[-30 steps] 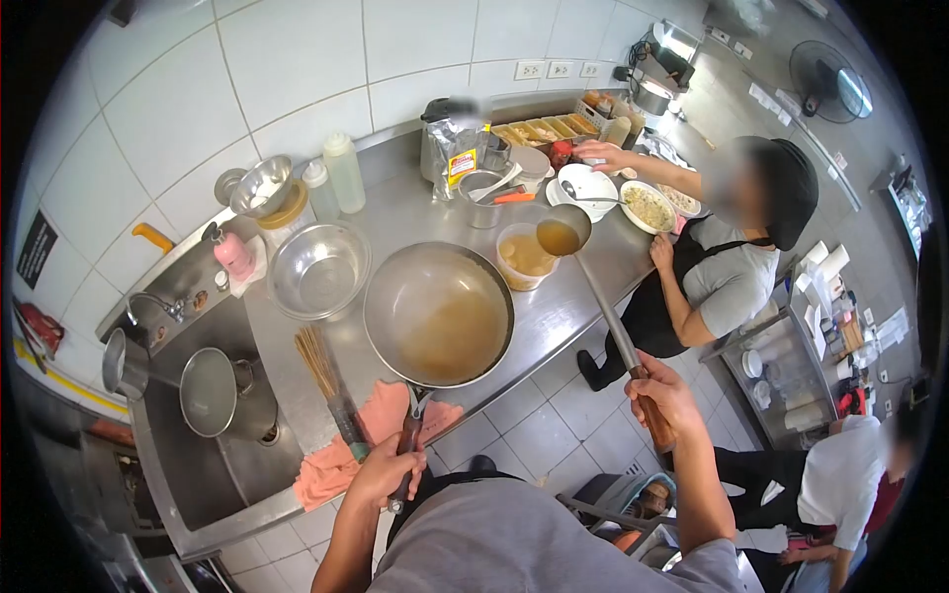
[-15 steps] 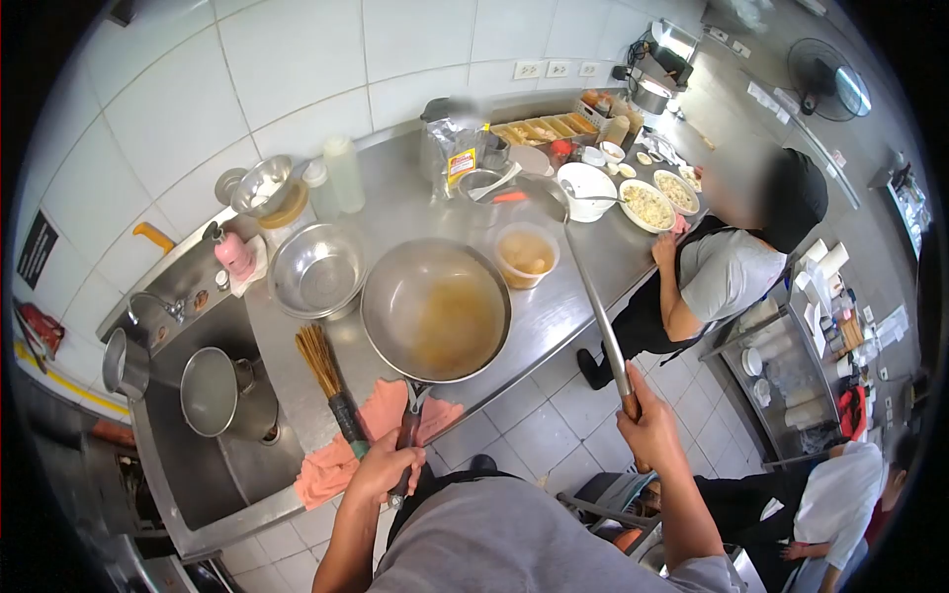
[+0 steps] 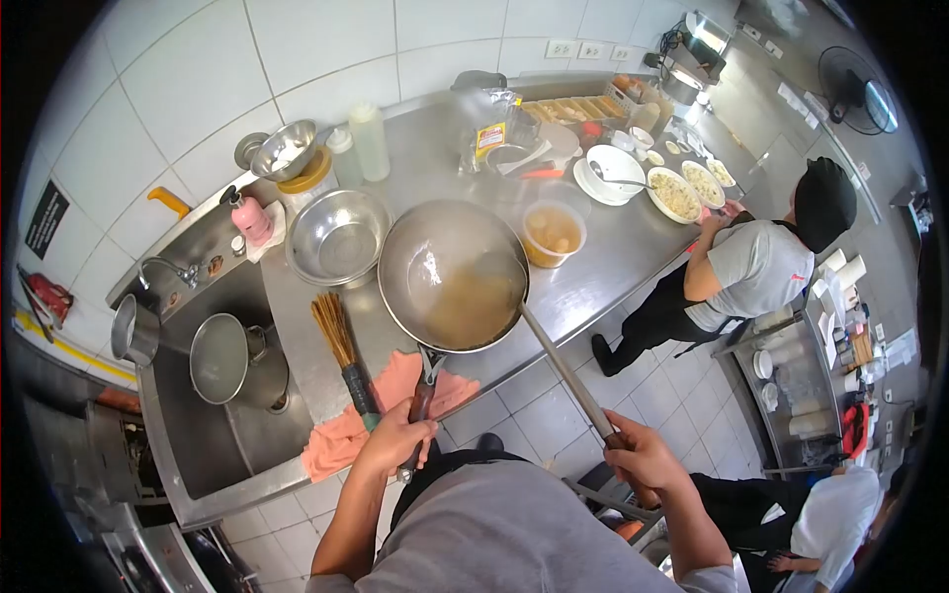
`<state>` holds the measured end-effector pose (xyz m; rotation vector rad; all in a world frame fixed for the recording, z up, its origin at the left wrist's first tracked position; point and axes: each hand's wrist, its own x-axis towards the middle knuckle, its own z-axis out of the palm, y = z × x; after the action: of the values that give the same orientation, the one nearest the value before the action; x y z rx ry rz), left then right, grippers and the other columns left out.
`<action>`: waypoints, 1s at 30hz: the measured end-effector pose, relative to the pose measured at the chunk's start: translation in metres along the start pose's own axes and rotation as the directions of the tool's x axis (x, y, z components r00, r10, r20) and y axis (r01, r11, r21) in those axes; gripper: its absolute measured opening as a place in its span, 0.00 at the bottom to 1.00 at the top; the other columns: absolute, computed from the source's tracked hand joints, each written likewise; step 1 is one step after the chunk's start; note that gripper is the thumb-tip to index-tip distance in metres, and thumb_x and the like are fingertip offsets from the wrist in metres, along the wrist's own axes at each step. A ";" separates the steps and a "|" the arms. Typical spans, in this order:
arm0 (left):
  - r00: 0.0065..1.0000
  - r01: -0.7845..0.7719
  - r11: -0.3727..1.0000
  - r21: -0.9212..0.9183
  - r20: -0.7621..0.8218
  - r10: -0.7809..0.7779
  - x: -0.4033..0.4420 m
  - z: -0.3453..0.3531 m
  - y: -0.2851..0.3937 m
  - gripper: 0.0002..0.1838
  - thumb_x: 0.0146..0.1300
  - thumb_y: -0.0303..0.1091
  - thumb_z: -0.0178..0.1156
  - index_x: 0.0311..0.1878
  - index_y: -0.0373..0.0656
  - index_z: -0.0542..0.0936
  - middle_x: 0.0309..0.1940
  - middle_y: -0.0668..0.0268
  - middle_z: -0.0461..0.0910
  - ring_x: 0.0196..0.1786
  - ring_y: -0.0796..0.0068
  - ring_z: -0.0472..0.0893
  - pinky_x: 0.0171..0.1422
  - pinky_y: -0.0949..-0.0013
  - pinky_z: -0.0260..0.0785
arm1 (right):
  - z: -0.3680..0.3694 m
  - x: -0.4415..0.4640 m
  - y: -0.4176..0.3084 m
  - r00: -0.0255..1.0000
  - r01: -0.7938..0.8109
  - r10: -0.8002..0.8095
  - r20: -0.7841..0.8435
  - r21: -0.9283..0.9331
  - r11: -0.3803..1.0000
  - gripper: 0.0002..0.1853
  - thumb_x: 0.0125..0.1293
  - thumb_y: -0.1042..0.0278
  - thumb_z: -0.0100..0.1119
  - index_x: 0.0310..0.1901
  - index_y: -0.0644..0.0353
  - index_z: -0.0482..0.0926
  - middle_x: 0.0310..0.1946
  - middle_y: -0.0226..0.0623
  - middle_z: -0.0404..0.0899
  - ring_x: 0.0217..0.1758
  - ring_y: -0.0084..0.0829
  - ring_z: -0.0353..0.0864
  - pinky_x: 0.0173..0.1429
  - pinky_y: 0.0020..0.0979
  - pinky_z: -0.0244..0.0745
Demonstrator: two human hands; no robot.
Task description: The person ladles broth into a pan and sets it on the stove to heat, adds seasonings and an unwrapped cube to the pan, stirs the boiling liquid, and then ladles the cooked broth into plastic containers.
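Note:
My left hand point(image 3: 398, 438) is closed round the wooden handle of a wok point(image 3: 420, 252). The wok stands on the steel counter with cloudy brownish liquid pooled in its right half. In my right hand point(image 3: 645, 457) is the handle of a long ladle point(image 3: 565, 366); its bowl is inside the wok, mostly lost in the liquid. Touching distance from the wok's right rim, a clear plastic tub point(image 3: 554, 235) holds brownish liquid with pale round pieces. A salmon-coloured cloth point(image 3: 331, 447) lies under the wok handle, and a bamboo wok brush point(image 3: 343, 356) rests beside it.
Left is a sink point(image 3: 232, 455) with a pot point(image 3: 229, 364) in it. A steel bowl point(image 3: 338, 235) sits behind the brush. Further right are a white bowl point(image 3: 605, 176) and oval dishes of food point(image 3: 674, 198). A co-worker point(image 3: 741, 267) stands at the counter's right side.
My right hand has lowered the ladle and swung its bowl left, from above the counter into the wok. My left hand keeps its grip on the wok handle. The view has shifted slightly.

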<state>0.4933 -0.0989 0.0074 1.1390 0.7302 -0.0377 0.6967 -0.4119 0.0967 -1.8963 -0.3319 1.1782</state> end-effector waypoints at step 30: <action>0.994 0.063 0.988 -0.138 0.100 -0.050 -0.001 0.003 -0.017 0.09 0.60 0.24 0.57 0.42 0.38 0.69 0.21 0.66 0.71 0.16 0.75 0.72 0.16 0.70 0.66 | -0.053 0.023 -0.045 0.978 0.168 -0.210 0.001 0.600 0.782 0.35 0.60 0.70 0.56 0.69 0.70 0.58 0.29 0.40 0.73 0.16 0.26 0.72 0.16 0.25 0.66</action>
<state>0.4881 -0.1090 -0.0050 0.9750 0.6688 -0.0867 0.7617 -0.3995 0.1279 -1.2373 -0.1511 1.0524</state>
